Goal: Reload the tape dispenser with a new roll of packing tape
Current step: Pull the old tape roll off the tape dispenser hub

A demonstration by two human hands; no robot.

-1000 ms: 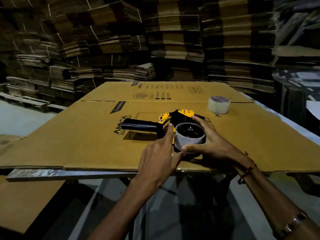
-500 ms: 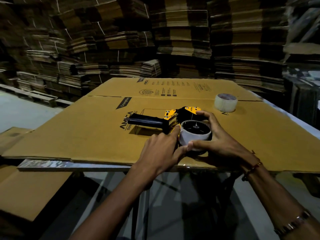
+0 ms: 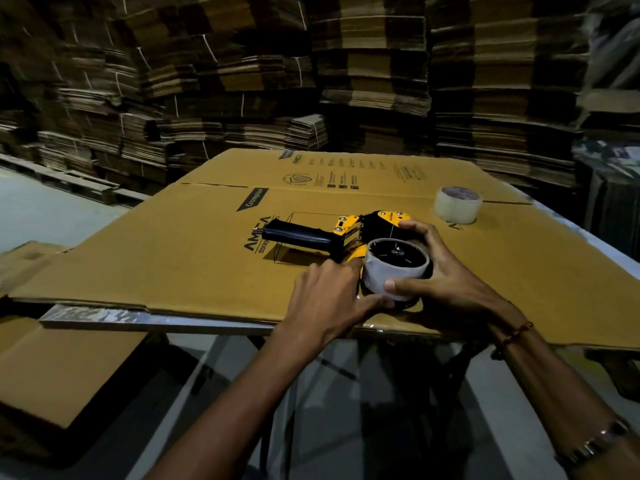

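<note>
Head view: hands (image 3: 446,275) cup round roll (image 3: 394,273).
</note>
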